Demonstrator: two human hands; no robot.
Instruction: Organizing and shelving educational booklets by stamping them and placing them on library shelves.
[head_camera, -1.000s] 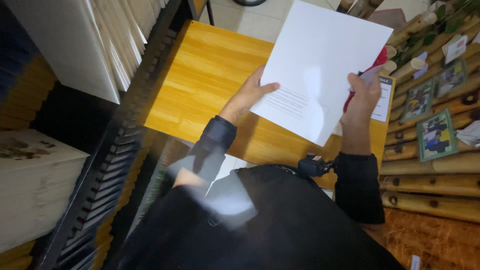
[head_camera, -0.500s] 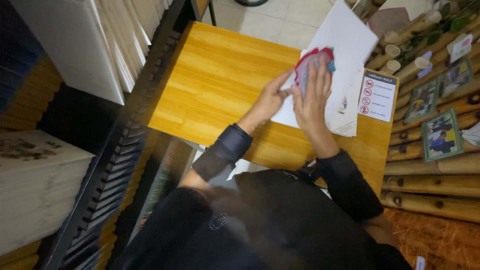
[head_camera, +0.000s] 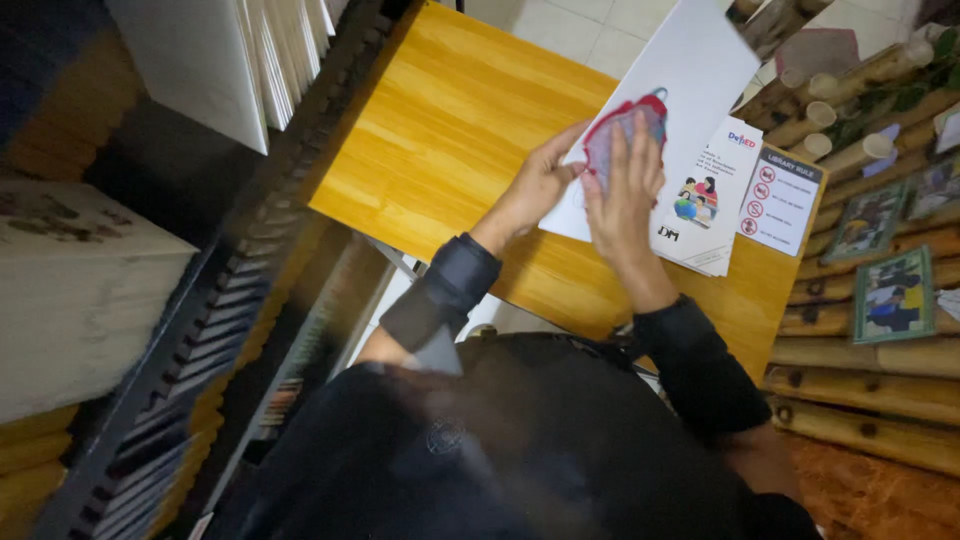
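**Head view: a red-and-blue cut-out pressed flat on a white sheet**

The white sheet (head_camera: 690, 75), which a second ago is held raised in both hands above the wooden surface (head_camera: 450, 140), is now laid down on that surface, its far corner reaching past the edge toward the tiled floor (head_camera: 570, 30). A red-and-blue cut-out (head_camera: 625, 135), only glimpsed as a red strip beside the right hand a second ago, is now spread on the sheet. The right hand (head_camera: 622, 200) is laid flat over the cut-out, fingers extended and not clenched, so that only the upper part of the cut-out is seen. The left hand (head_camera: 540, 185) is set at the near left edge of the sheet, its fingertips touching the paper and the cut-out's edge; no grasp is closed around anything. Between half a second ago and now, the hands and cut-out are changed very little, which suggests that the pressing-down is being continued rather than begun.

Under the sheet's right side, a printed booklet (head_camera: 705, 210) with a small coloured illustration is partly covered. Just beside it, a card with red prohibition signs (head_camera: 780, 200) is lying at the surface's right edge. A bamboo wall (head_camera: 860, 360) with framed pictures (head_camera: 893, 295) is seen to the right, and shelves of stacked books (head_camera: 250, 60) to the left.
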